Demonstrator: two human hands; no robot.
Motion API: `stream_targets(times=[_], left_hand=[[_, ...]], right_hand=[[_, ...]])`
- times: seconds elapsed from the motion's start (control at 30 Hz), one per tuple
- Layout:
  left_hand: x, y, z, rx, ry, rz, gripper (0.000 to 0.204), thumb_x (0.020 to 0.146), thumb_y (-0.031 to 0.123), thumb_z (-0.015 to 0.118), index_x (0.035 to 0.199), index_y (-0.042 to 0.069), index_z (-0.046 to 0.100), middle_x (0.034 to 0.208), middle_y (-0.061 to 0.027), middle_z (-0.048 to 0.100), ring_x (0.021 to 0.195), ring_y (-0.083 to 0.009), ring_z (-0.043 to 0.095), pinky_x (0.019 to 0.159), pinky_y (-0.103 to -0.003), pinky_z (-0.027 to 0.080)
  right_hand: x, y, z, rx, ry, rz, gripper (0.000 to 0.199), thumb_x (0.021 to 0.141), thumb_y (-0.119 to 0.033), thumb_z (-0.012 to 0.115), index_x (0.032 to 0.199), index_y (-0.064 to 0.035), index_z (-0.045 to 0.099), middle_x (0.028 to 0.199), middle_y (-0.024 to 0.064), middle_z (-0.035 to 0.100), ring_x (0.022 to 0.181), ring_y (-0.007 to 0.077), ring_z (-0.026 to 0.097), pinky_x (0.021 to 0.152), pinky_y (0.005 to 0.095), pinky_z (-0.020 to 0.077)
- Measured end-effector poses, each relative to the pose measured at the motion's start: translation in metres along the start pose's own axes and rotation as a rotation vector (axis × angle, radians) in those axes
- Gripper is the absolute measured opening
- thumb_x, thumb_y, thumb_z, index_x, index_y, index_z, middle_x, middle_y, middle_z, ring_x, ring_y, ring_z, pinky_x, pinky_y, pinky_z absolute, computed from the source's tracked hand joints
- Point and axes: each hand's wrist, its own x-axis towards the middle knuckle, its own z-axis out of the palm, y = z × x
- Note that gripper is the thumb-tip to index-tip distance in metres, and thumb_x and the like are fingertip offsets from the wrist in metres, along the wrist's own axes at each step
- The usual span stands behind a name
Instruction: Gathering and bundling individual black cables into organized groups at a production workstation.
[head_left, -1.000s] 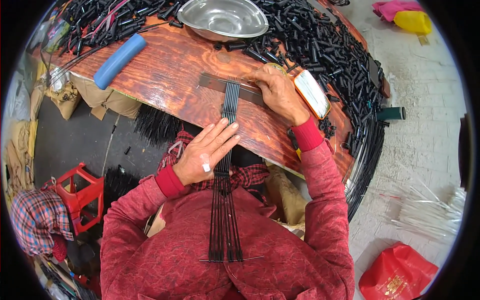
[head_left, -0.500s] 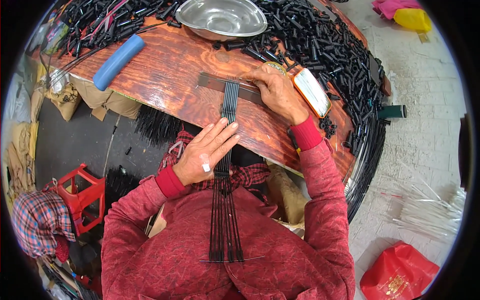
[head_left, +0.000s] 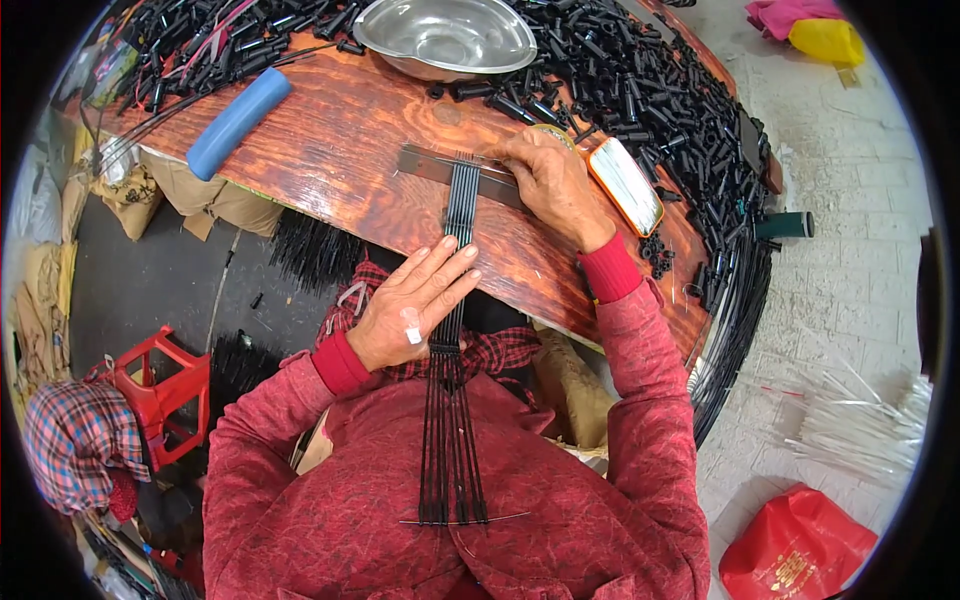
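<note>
A row of narrow black strips (head_left: 462, 205) lies side by side from the table edge up to a dark flat bar (head_left: 425, 163) on the wood. My left hand (head_left: 425, 295) rests across these strips with its fingers stretched out flat. Toward my body the strips spread into thin black rods (head_left: 447, 440), their near ends lined up along a thin crosswise wire (head_left: 510, 517) over my lap. At the far ends of the strips, my right hand (head_left: 555, 185) pinches what looks like a thin wire (head_left: 478, 158) lying across them. Its fingertips are partly hidden.
Heaps of short black tubes (head_left: 650, 100) cover the table's (head_left: 330, 200) far and right sides. Nearby are a metal bowl (head_left: 450, 45), a blue cylinder (head_left: 238, 122), and an orange-rimmed rectangular thing (head_left: 627, 185). A red stool (head_left: 165, 390) stands at left; a red bag (head_left: 795, 545) lies right.
</note>
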Motion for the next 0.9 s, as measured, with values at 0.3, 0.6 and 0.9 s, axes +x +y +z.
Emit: stream_targets(times=[0.3, 0.6, 0.9], left_hand=[[0.002, 0.002, -0.001, -0.010, 0.007, -0.004, 0.086, 0.063, 0.001, 0.076, 0.145, 0.007, 0.051, 0.159, -0.0150, 0.039, 0.149, -0.0368, 0.034, 0.119, -0.050, 0.033], [0.001, 0.001, 0.000, 0.014, 0.018, 0.006, 0.087, 0.060, -0.004, 0.072, 0.145, 0.006, 0.051, 0.160, -0.0150, 0.039, 0.149, -0.0367, 0.034, 0.119, -0.050, 0.032], [0.000, 0.002, -0.001, -0.020, 0.009, -0.010, 0.090, 0.058, -0.006, 0.071, 0.146, 0.006, 0.050, 0.161, -0.0146, 0.037, 0.150, -0.0365, 0.032, 0.119, -0.051, 0.031]], right_hand=[[0.000, 0.004, 0.003, 0.089, 0.031, 0.028, 0.014, 0.090, -0.009, 0.064, 0.099, -0.0104, 0.076, 0.085, 0.0080, 0.065, 0.089, 0.0294, 0.064, 0.080, 0.0406, 0.0504], [0.004, 0.003, 0.005, 0.000, 0.043, -0.060, 0.009, 0.090, -0.006, 0.065, 0.095, -0.0011, 0.069, 0.087, 0.0142, 0.062, 0.086, 0.0342, 0.061, 0.077, 0.0426, 0.0487], [0.004, -0.004, 0.010, 0.013, 0.095, -0.050, 0.007, 0.090, -0.007, 0.065, 0.093, -0.0007, 0.065, 0.089, 0.0161, 0.063, 0.088, 0.0359, 0.063, 0.077, 0.0434, 0.0493]])
